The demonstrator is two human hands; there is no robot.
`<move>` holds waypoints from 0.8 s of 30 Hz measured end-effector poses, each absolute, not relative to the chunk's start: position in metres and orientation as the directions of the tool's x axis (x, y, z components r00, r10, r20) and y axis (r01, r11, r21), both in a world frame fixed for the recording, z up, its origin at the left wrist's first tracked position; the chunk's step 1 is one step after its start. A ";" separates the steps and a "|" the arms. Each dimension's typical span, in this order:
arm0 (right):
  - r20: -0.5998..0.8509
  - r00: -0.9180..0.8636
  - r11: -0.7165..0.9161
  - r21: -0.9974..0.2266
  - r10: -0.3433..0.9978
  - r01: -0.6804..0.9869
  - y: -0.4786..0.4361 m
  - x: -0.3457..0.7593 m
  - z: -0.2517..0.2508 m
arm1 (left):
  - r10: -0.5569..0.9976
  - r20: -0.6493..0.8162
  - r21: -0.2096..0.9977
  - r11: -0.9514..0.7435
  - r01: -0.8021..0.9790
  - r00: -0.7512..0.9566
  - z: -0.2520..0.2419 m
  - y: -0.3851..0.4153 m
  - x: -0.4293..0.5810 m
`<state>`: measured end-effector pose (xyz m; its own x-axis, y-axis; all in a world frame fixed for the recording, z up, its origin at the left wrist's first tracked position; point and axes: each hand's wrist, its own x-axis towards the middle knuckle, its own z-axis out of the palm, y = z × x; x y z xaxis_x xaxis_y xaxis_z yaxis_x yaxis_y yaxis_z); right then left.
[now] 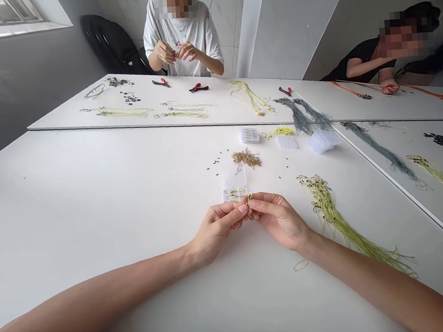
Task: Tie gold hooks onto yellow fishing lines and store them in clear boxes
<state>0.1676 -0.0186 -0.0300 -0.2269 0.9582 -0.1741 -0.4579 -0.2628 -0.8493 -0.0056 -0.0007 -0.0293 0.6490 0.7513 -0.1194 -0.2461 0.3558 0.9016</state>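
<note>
My left hand (220,227) and my right hand (278,217) meet over the white table (95,205), fingertips pinched together on a small gold metal piece with a yellow-green cord (248,198). Just beyond my fingers lies a small clear plastic box (234,190) with yellow pieces in it. A heap of gold metal findings (246,157) sits farther back, with tiny dark beads (215,162) scattered beside it. To my right lies a bundle of yellow-green cords (335,216) with dark ends.
Clear plastic boxes (249,135) and grey cords (303,114) lie farther back. A person in a white shirt (182,32) works across the far table with red pliers (199,88) nearby. Another person in black (369,59) sits at the right.
</note>
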 end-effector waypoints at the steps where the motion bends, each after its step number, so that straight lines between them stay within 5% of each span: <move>1: -0.177 -0.226 -0.265 -0.848 0.958 -0.459 -0.019 0.168 -0.030 | 0.753 -0.119 0.904 0.351 -0.243 0.647 -0.029 -0.001 -0.006; 24: -0.125 -0.293 -0.151 -0.986 0.948 -0.068 -0.021 0.169 -0.015 | 0.834 -0.217 0.950 0.301 -0.088 0.507 -0.026 0.011 -0.010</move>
